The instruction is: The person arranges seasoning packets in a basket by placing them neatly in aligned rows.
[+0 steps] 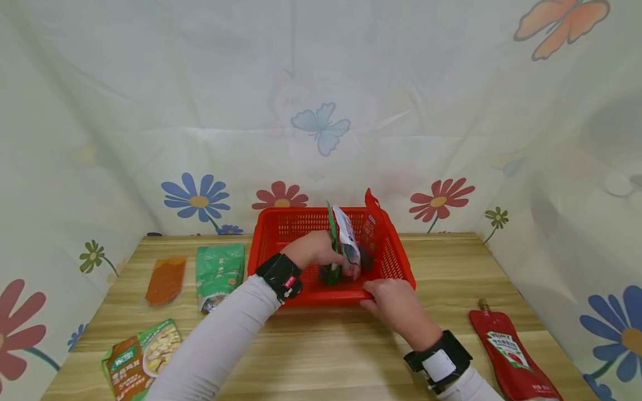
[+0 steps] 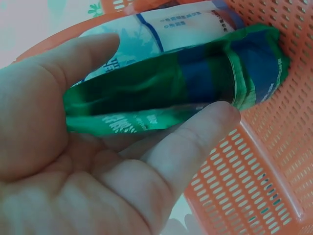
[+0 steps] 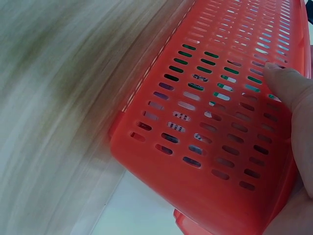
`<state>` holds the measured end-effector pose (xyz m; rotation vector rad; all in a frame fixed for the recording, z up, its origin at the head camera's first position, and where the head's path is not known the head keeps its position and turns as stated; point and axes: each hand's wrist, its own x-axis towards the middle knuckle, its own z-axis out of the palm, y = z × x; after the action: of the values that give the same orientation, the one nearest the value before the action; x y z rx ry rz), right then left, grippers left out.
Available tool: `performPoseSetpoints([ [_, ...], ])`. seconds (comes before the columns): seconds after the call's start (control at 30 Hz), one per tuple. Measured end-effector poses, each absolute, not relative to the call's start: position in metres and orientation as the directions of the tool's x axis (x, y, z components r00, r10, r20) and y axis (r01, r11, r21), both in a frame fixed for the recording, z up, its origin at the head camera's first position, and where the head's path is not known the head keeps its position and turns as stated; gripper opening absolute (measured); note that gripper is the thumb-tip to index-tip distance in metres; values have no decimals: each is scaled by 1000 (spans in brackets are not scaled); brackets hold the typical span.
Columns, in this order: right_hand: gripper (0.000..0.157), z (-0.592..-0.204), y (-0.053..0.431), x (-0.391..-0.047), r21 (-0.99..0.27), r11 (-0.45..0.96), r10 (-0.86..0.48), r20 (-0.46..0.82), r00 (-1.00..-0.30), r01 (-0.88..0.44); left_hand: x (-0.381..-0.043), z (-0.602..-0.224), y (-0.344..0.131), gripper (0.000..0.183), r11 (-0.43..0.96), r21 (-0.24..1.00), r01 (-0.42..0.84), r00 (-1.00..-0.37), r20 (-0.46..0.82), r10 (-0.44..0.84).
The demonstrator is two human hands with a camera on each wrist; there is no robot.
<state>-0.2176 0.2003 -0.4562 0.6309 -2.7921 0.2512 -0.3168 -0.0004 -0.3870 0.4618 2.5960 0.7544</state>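
A red plastic basket [image 1: 306, 298] stands at the back middle of the table, with several food packets upright in its right half. My left hand [image 1: 317, 249] reaches inside it and holds a green packet [image 2: 146, 93] between thumb and fingers. Right beside that packet stands a white packet [image 1: 347, 234], and a red pouch [image 1: 371, 228] leans at the basket's right end. My right hand [image 1: 393, 303] grips the front rim near the right corner; its thumb lies on the outer wall in the right wrist view.
Left of the basket lie a green pouch [image 1: 219, 270], a clear packet of orange-brown contents [image 1: 166, 280] and a brown-and-green seasoning packet [image 1: 132, 362]. A red ketchup pouch [image 1: 514, 353] lies at the right. A patterned cloth [image 1: 241, 156] hangs behind the table.
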Motion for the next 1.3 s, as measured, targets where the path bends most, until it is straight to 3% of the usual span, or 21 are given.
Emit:
performPoseSetpoints([
  [0.27, 21, -459, 200, -219, -94, 887, -405, 313, -859, -453, -315, -379, -19, 55, 846, 507, 168, -895, -281, 346],
  [0.43, 22, -461, 201, -219, -88, 887, -404, 324, -855, -453, -315, -379, -37, 40, 855, 475, 210, -898, -252, 360],
  [0.53, 22, -462, 201, -219, -90, 884, -409, 329, -851, -459, -317, -378, -51, 38, 843, 496, 206, -904, -232, 358],
  [0.7, 22, -463, 202, -220, -88, 876, -418, 351, -838, -473, -318, -374, -76, 51, 799, 556, 229, -927, -126, 353],
  [0.9, 22, -462, 203, -220, -79, 879, -415, 359, -836, -470, -318, -375, -108, 44, 737, 610, 290, -934, 12, 357],
  [1.3, 21, -460, 202, -218, -93, 886, -402, 333, -853, -454, -316, -400, -166, 35, 723, 661, 203, -977, 84, 197],
])
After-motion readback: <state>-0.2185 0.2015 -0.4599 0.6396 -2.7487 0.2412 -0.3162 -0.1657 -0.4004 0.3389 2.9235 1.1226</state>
